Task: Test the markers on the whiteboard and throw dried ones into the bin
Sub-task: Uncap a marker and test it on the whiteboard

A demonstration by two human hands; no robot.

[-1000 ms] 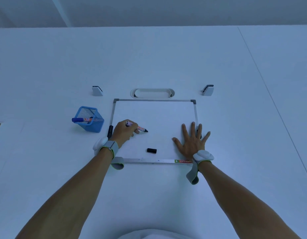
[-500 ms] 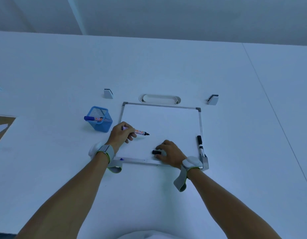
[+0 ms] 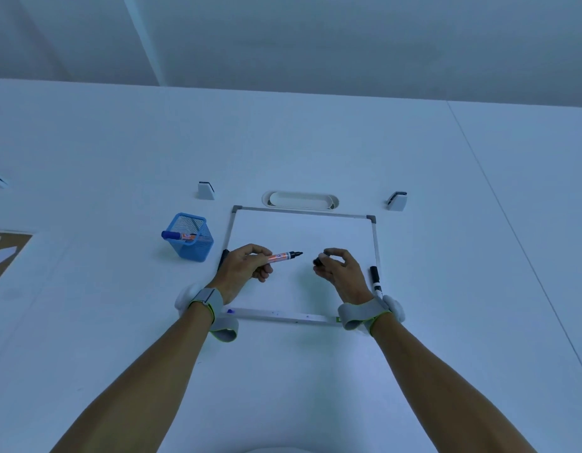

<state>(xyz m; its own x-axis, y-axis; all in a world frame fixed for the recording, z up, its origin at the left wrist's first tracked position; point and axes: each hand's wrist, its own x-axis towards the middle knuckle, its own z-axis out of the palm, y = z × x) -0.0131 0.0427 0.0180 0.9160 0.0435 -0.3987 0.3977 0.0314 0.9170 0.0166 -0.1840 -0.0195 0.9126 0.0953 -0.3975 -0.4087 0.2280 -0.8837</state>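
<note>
**Uncapped marker and its cap held over the whiteboard**

A smooth white whiteboard (image 3: 302, 233) with a thin metal frame and grey corner pieces is laid flat on the matte white table (image 3: 315, 371). An orange-labelled marker (image 3: 283, 256), cylindrical with a bare black tip, is pinched in the left hand (image 3: 247, 268) above the board's left half, tip towards the right. A small black cap (image 3: 317, 262) is pinched by the curled fingers of the right hand (image 3: 340, 271), just beside the tip but apart from it.

The board's far half is left bare. A black-and-white marker (image 3: 375, 278) lies along its right edge; another dark marker (image 3: 223, 258) lies by its left edge, partly hidden. A blue wire-mesh bin (image 3: 191, 238), square-sided, stands near the board's far-left corner with a blue-capped marker (image 3: 178, 236) inside. A white oval tray (image 3: 300, 200) sits just beyond the far edge.
</note>
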